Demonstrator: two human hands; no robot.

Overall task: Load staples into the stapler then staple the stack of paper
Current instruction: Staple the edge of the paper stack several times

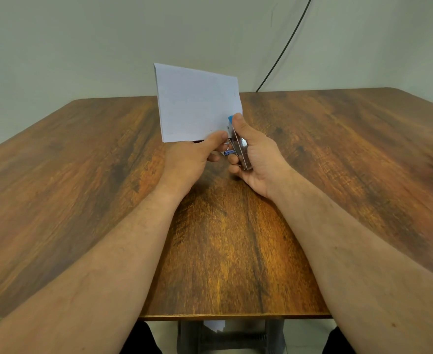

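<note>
Pinching limp, light paper stack (pixel 197 103) at its near corner, left hand (pixel 192 159); right hand (pixel 255 159) squeezing rigid stapler (pixel 237 143) there.

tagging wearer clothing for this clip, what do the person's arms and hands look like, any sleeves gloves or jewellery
Both forearms are bare right down to the frame's bottom edge, with no sleeves in view. The left hand and right hand are ungloved, and no watch, bracelet or ring shows. Both forearms have visible hair.

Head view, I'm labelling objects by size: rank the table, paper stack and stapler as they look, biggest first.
1. Table
2. Paper stack, held up
3. Stapler, partly hidden by the right hand
</note>
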